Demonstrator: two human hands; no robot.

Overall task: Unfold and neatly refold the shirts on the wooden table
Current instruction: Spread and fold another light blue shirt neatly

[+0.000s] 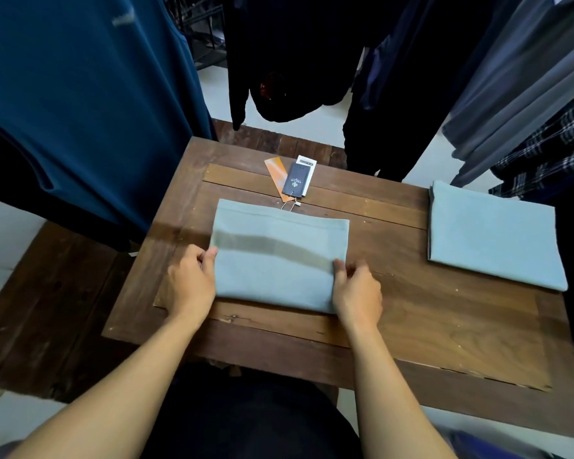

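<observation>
Shirt (279, 256) lies folded mid-table (444, 326), tags (294, 178) just beyond it; second shirt (491, 233) folded to its right. Left hand (191, 283) and right hand (357, 291) each pinch side edge. Step looks like final fold; next move calls for level lift, edges aligned

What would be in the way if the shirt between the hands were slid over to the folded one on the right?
Nothing visible. The left hand and right hand grip the middle shirt directly, and only bare table lies between it and the second shirt. The tags lie beyond it, off that path.
</observation>
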